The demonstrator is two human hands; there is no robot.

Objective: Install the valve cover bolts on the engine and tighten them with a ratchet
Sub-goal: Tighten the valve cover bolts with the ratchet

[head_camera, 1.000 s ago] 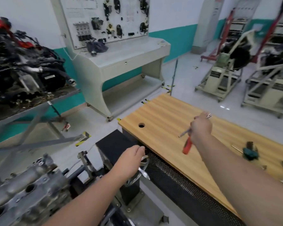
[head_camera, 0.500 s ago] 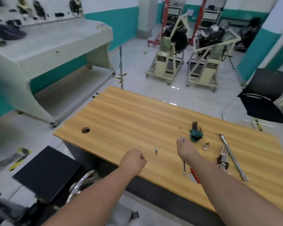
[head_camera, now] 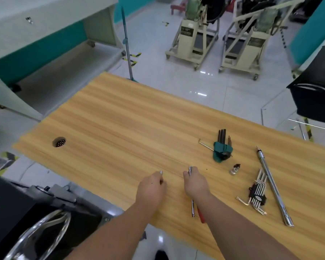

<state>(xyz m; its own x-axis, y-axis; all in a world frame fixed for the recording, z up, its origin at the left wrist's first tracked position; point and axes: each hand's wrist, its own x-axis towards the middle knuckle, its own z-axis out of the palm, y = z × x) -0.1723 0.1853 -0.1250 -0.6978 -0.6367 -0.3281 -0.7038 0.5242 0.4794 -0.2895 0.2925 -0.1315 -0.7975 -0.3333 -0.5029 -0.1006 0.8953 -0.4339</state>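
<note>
Early stage: left hand (head_camera: 151, 187) pinches a bolt (head_camera: 160, 172), right hand (head_camera: 194, 182) grips the ratchet (head_camera: 192, 205) over the bench (head_camera: 120, 128); engine unseen, nothing installed yet.

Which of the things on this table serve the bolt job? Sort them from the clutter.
For the job:
ratchet with red handle, held in the right hand
small bolt pinched by the left hand
socket
long extension bar

Lying about:
green hex key set
chrome hex key set

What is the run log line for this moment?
left hand: pinches bolt | right hand: grips ratchet | wooden table: socket
</note>
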